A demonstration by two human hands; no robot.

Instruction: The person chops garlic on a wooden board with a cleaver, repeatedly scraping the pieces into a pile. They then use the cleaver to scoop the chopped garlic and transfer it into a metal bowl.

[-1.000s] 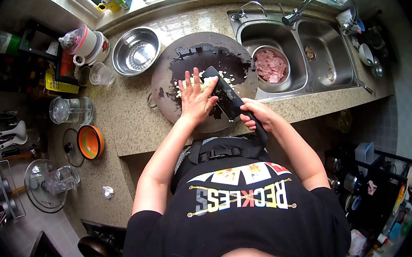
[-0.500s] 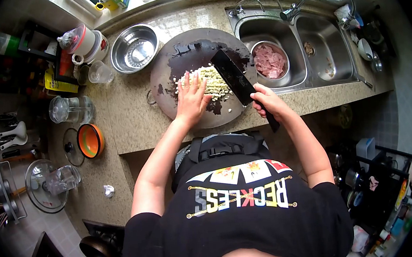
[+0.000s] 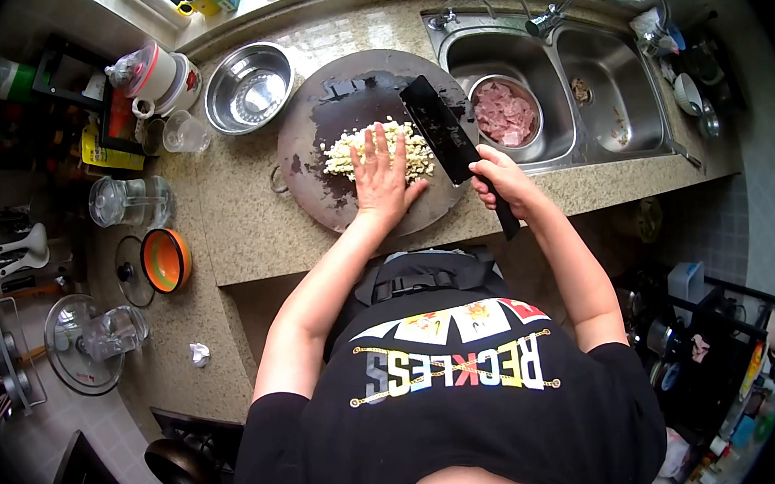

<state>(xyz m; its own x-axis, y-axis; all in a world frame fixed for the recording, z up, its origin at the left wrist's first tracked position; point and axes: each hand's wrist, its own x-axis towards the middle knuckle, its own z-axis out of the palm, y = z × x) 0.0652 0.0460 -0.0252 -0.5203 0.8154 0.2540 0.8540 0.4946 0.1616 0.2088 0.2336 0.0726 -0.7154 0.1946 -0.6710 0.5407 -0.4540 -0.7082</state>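
Pale chopped pieces [image 3: 342, 159], whose kind I cannot make out, lie heaped on a round dark cutting board [image 3: 309, 109]. My left hand [image 3: 383, 182] rests flat on the heap with its fingers stretched out, covering part of it. In my right hand [image 3: 505, 179] is the handle of a black cleaver [image 3: 439, 125]. The cleaver's broad blade slants over the right side of the board, beside the pieces.
Right of the board is a double sink [image 3: 615, 89], with a bowl of pink raw meat [image 3: 508, 114] in its left basin. A steel bowl [image 3: 249, 89] stands at the back left. An orange bowl [image 3: 167, 260], a glass lid [image 3: 85, 346] and a glass pitcher [image 3: 134, 203] are farther left.
My left hand has shifted right across the chopped pieces, showing more of their left side. The cleaver has moved slightly up and to the right, its blade turned a little more upright.
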